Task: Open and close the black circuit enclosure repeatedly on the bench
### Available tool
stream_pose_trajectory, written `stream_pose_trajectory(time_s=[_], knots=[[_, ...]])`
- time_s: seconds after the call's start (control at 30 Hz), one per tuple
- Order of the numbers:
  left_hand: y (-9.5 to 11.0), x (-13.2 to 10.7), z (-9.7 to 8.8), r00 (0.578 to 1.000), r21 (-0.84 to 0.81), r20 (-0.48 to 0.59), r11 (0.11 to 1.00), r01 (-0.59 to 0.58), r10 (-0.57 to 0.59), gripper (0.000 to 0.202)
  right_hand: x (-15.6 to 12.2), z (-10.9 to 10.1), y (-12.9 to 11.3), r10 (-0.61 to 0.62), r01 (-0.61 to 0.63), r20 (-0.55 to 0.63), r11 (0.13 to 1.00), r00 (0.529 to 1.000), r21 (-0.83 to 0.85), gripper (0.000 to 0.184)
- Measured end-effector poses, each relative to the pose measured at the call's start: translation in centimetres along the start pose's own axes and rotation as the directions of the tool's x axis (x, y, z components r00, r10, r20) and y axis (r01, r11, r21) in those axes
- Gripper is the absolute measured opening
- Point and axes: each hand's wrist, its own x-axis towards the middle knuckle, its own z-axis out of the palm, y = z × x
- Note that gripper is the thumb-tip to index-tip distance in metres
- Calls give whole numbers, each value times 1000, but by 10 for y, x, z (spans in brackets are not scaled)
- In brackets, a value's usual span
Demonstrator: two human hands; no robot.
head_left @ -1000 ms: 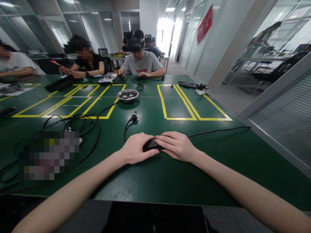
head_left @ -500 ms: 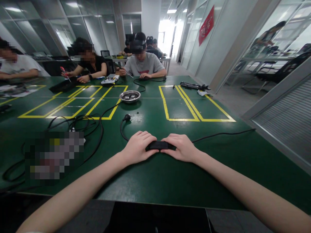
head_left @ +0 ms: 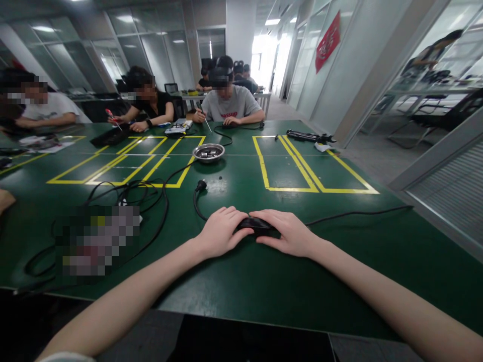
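Observation:
A black power adapter point(head_left: 258, 226) lies between my two hands, low over the green table or resting on it; I cannot tell which. My left hand point(head_left: 223, 232) grips its left end, fingers over the top and thumb along the near side. Around the right end, my right hand point(head_left: 290, 233) is closed the same way, its thumb lower. Both ends of the adapter are hidden by fingers. From the left a cord curves to a black plug point(head_left: 202, 185) lying on the table. Another black cord point(head_left: 358, 213) runs off rightward to the table's edge.
Left of me lie a blurred-out item point(head_left: 98, 241) and a tangle of black cable point(head_left: 145, 196). A metal bowl point(head_left: 208, 160) holding small metal parts stands ahead. Yellow tape point(head_left: 292, 189) marks the table point(head_left: 241, 286). Several people sit across, one in a grey shirt point(head_left: 239, 103) holding a screwdriver.
The adapter has turned between my hands, and its flat face no longer shows the same way. My right thumb has dropped lower. A skin-coloured shape has entered at the left edge.

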Motion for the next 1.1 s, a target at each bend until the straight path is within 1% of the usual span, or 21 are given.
stream_pose_trajectory(time_s=[0.07, 0.13, 0.23, 0.3, 0.37, 0.4, 0.43, 0.5, 0.53, 0.6, 0.63, 0.67, 0.7, 0.73, 0.77, 0.8, 0.87, 0.93, 1.0, 1.03, 1.1], knots=[[1, -1, 1, 1000, -69, 11, 997, 25, -24, 31, 0, -1, -2, -61, 64, 42, 995, 997, -73, 46], [2, -1, 1, 999, -124, 19, 991, 52, -50, 29, 0, 0, -2, -86, 102, 88, 976, 992, -192, 44], [1, 1, 3, 994, -187, 37, 977, 106, -100, 28, 2, 2, -2, -101, 136, 128, 941, 987, -310, 49], [-1, 2, 4, 990, -215, 69, 967, 135, -122, 29, 3, 4, -3, -100, 143, 140, 928, 985, -344, 53], [-5, 2, 7, 987, -212, 104, 967, 144, -125, 29, 5, 6, -5, -64, 126, 178, 923, 982, -363, 56], [-7, 1, 8, 986, -194, 109, 971, 142, -123, 32, 5, 7, -4, -29, 104, 205, 924, 978, -368, 57], [-8, 1, 9, 988, -165, 92, 977, 138, -124, 40, 6, 8, -3, 18, 67, 222, 926, 975, -372, 58], [-12, -1, 11, 995, -100, 20, 990, 103, -101, 67, 5, 7, 6, 141, -59, 200, 928, 969, -369, 56], [-13, -2, 11, 996, -74, -14, 994, 86, -87, 70, 4, 5, 13, 209, -143, 152, 923, 966, -357, 53], [-15, -3, 10, 998, -45, -49, 998, 40, -42, 66, 1, -1, 35, 326, -312, -2, 902, 945, -298, 48], [-16, -4, 9, 998, -38, -52, 999, 26, -28, 62, -2, -7, 47, 375, -386, -96, 885, 922, -261, 46], [-17, -4, 8, 999, -38, -50, 999, 17, -18, 58, -5, -13, 60, 427, -462, -187, 857, 884, -227, 46], [-17, -5, 8, 999, -42, -44, 999, 10, -12, 55, -9, -20, 73, 478, -535, -273, 821, 835, -200, 47], [-17, -5, 7, 999, -51, -36, 999, 8, -10, 52, -13, -28, 85, 527, -608, -349, 773, 775, -182, 48], [-17, -5, 6, 1000, -63, -29, 998, 7, -9, 49, -18, -36, 95, 570, -679, -421, 715, 705, -169, 50], [-16, -5, 6, 1000, -78, -23, 997, 7, -9, 47, -23, -44, 104, 599, -738, -486, 657, 637, -157, 52], [-15, -5, 5, 1000, -113, -9, 994, 9, -10, 43, -33, -60, 117, 624, -821, -587, 556, 516, -130, 55], [-13, -5, 5, 1000, -145, 10, 989, 13, -12, 38, -44, -73, 126, 640, -879, -647, 467, 414, -100, 57], [-13, -5, 6, 1000, -170, 29, 985, 12, -8, 35, -55, -81, 134, 658, -919, -675, 387, 334, -78, 57], [-13, -5, 6, 999, -181, 34, 983, 9, -2, 34, -60, -83, 138, 667, -933, -681, 352, 303, -71, 58], [-13, -4, 6, 999, -202, 30, 979, -5, 11, 32, -69, -83, 145, 695, -954, -671, 292, 259, -67, 58]])
